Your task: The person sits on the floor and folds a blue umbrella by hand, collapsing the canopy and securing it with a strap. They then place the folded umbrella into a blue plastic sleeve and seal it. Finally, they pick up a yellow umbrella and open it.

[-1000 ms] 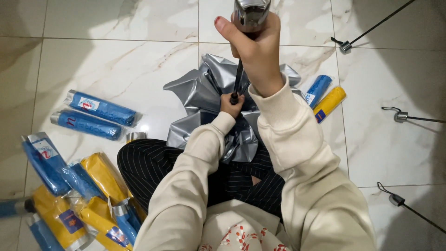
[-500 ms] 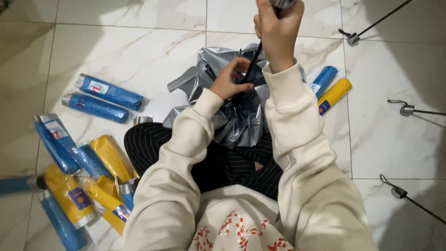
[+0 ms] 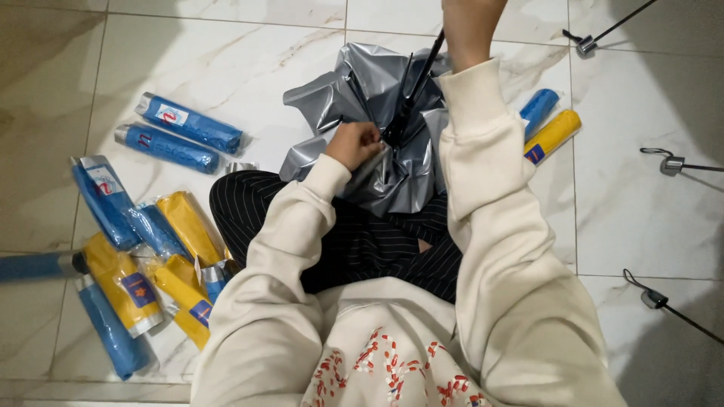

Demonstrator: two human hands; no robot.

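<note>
Nearest the camera, cream sleeves reach out over striped trousers to a folding umbrella whose crumpled silver canopy (image 3: 377,128) lies bunched over the lap and the floor (image 3: 226,53). The left hand (image 3: 354,143) has its fingers closed, pinching the fabric where it gathers round the dark shaft (image 3: 418,79). The right hand (image 3: 467,22) is raised and cut off by the top edge; it appears to grip the upper shaft, though I cannot tell how its fingers sit. The risk, as I judge it, is fabric or a fingertip caught between ribs and slider if the shaft telescopes while pinched. Blue and yellow sleeved umbrellas (image 3: 188,132) lie left, two more (image 3: 550,124) right.
</note>
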